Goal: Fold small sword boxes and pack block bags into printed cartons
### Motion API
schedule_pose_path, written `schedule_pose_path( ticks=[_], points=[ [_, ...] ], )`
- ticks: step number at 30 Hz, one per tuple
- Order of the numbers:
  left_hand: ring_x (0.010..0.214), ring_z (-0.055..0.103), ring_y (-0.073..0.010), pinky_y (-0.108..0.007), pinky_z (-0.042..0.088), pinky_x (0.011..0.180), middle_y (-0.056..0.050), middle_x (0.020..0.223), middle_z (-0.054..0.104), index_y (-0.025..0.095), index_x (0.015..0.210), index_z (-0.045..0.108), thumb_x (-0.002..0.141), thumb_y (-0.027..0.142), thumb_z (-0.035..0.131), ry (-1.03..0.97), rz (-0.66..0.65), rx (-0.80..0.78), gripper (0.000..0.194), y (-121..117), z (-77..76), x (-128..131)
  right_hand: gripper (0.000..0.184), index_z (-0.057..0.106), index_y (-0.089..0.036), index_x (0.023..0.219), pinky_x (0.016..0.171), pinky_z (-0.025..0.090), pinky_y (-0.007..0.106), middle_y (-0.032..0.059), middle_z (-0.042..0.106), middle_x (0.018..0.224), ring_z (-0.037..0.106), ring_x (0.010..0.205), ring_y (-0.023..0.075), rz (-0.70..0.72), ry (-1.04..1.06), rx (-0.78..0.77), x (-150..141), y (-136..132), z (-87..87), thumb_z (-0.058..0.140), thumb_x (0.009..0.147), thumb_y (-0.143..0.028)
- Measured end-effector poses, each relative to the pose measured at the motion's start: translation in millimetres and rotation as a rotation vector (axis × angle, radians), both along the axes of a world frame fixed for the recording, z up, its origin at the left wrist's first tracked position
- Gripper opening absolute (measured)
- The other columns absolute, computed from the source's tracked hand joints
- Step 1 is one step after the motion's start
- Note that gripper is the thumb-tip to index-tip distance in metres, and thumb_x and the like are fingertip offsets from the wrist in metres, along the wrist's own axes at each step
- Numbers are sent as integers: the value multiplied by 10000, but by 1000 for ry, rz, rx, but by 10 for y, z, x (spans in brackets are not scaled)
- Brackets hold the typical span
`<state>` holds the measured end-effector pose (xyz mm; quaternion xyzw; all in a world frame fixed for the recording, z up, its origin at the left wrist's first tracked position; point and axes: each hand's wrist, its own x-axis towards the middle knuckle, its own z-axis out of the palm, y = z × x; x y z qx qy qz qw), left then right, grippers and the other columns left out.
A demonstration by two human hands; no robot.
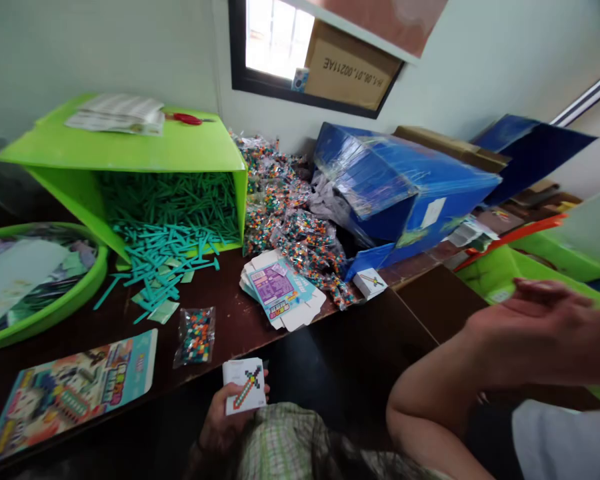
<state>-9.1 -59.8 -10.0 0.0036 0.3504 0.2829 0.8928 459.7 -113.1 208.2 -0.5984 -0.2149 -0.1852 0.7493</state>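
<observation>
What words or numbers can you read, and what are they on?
"H-1.08.01.00211AE", as best I can tell, upside down: cardboard.

Too blurred or small to read: flat boxes, colourful sheet, white cards, small white box, papers, blue box's label.

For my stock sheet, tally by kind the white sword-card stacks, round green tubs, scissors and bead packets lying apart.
White sword-card stacks: 2
Round green tub: 1
Scissors: 1
Bead packet lying apart: 1
Total: 5
</observation>
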Motion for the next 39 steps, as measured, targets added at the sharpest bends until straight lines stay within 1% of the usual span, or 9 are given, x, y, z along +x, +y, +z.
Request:
schedule_pose_path(
  ticks=[4,9,12,16,19,21,26,32,39],
  points=[
    [882,790,-333,-401,627,768,-111,987,814,194,1428,632,710,119,647,93,10,-42,722,-11,-74,42,776,331,-287,1604,968,571,630,27,494,759,647,881,338,-23,-302,164,-155,118,-137,495,862,-449],
    [941,787,-314,-424,617,860,-65,1078,811,305,1363,684,728,92,678,21,-7,0,669,6,-302,-37,760,337,-301,1599,863,588,522,-9,499,741,615,753,259,-31,-171,96,-407,263,-228,478,866,-448],
    [974,781,-317,-420,610,880,-82,1088,808,275,1306,722,737,117,695,11,-9,11,591,-14,-382,-38,749,423,-242,1560,849,565,411,-8,591,797,621,770,195,343,30,-152,-948,506,-543,559,872,-505],
    [931,779,-333,-442,597,902,-136,1033,803,152,1335,696,720,189,703,-71,-48,104,616,-33,-263,27,654,616,-259,1406,879,556,385,35,694,929,662,872,207,1123,320,-577,-1954,758,-1335,725,820,-529],
    [968,767,-334,-453,562,962,-148,1047,796,130,1361,667,707,195,685,-179,-67,239,657,8,-107,34,645,650,-291,1359,916,556,379,65,691,1161,665,997,212,1343,465,-649,-2558,770,-1810,787,767,-509],
    [974,760,-338,-450,551,956,-151,1034,794,115,1310,689,711,221,674,-205,-69,301,609,32,-24,12,646,663,-300,1340,846,572,347,70,675,1235,663,1007,208,1438,560,-697,-2782,744,-1947,814,739,-485],
    [946,749,-358,-435,547,880,-196,986,778,32,1128,730,709,251,651,-200,-153,274,480,23,71,-20,551,736,-243,1239,537,479,218,24,708,969,613,722,138,1662,663,-802,-2871,755,-1904,826,730,-432],
    [1071,725,-392,-518,504,984,-173,1078,767,60,1272,651,688,166,601,-217,-109,177,596,94,49,16,450,796,-192,1136,548,483,224,35,738,959,605,705,133,1681,508,-912,-2838,787,-1850,788,773,-457],
    [1065,717,-405,-538,489,972,-205,1118,744,77,1217,650,857,379,636,-291,-147,201,470,45,49,7,450,788,-181,1126,442,403,234,23,712,822,522,523,108,1703,398,-1004,-2782,728,-1773,750,821,-510]
  ],
)
